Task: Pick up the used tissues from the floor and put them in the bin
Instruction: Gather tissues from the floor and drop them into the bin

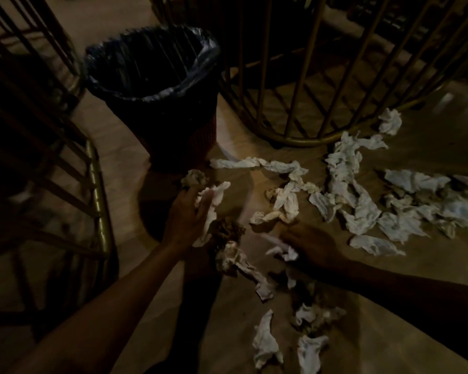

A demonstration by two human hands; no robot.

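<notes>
A dark bin (162, 109) lined with a black plastic bag stands on the wooden floor at the upper left. My left hand (185, 220) is just below it, shut on a bunch of white and brown crumpled tissues (214, 201). My right hand (312, 245) is low over the floor to the right, its fingers closing on a small white tissue (283, 252). Several used tissues (360, 201) lie scattered across the floor to the right, and more tissues (265, 344) lie near the bottom edge.
A gold wire table base (303, 76) stands right of the bin, its ring touching the far tissues. A gold-framed chair (92, 184) is at the left, and another chair (38, 49) behind it. The scene is dim.
</notes>
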